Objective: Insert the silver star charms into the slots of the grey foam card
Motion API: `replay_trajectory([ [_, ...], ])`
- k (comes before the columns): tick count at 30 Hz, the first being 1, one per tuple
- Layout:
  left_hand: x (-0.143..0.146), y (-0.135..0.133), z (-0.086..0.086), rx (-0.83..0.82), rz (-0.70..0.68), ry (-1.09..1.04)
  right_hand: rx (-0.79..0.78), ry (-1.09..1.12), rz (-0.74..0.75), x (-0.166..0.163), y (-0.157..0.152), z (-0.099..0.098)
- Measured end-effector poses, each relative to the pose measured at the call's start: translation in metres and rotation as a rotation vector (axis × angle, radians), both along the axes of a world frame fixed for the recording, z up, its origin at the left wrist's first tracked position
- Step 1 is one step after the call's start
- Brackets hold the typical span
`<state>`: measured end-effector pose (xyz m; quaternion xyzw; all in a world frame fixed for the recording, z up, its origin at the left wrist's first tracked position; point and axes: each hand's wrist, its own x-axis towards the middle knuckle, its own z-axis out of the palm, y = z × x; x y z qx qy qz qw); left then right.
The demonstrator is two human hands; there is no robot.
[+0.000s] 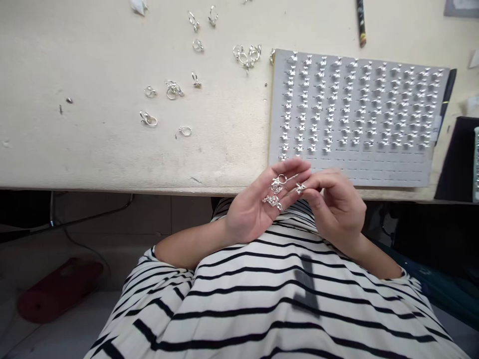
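Note:
My left hand (249, 212) is turned palm up and slightly cupped, with a small pile of silver rings (276, 186) resting in it. Between the thumb and fingers of my right hand (339, 212) is a single silver ring (300, 188), pinched at the left hand's fingertips. Just beyond both hands lies a grey ring display board (392, 172), its slots filled with rows of silver rings (331, 109). Bare slots run along its near edge toward the right. My left fingers hide part of the board's near left corner.
Loose silver rings lie scattered on the pale table (93, 149), some in a clump (247, 56) left of the board. A dark patterned pen-like stick (361, 24) lies behind the board. A black item (458, 159) is at the right. Below the table sits a red roll-shaped object (60, 289).

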<state>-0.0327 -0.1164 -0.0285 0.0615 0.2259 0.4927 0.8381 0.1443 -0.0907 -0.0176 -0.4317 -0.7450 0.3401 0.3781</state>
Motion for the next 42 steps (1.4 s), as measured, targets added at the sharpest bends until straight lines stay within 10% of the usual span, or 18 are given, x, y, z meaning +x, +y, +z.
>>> replay_trajectory([
  [7, -0.001, -0.004, 0.001, 0.269, -0.076, 0.506, -0.305, 0.182, 0.02, 0.005, -0.005, 0.009],
  [18, -0.005, 0.0, 0.001, 0.616, -0.089, 0.866, 0.223, -0.075, 0.155, 0.029, -0.016, 0.004],
  [27, -0.004, -0.005, -0.004, 0.303, -0.203, 0.612, 0.5, -0.368, -0.107, 0.039, 0.02, -0.024],
  [42, 0.0, 0.005, 0.0, -0.041, -0.18, 0.048, 0.425, -0.506, -0.116, 0.036, 0.029, -0.038],
])
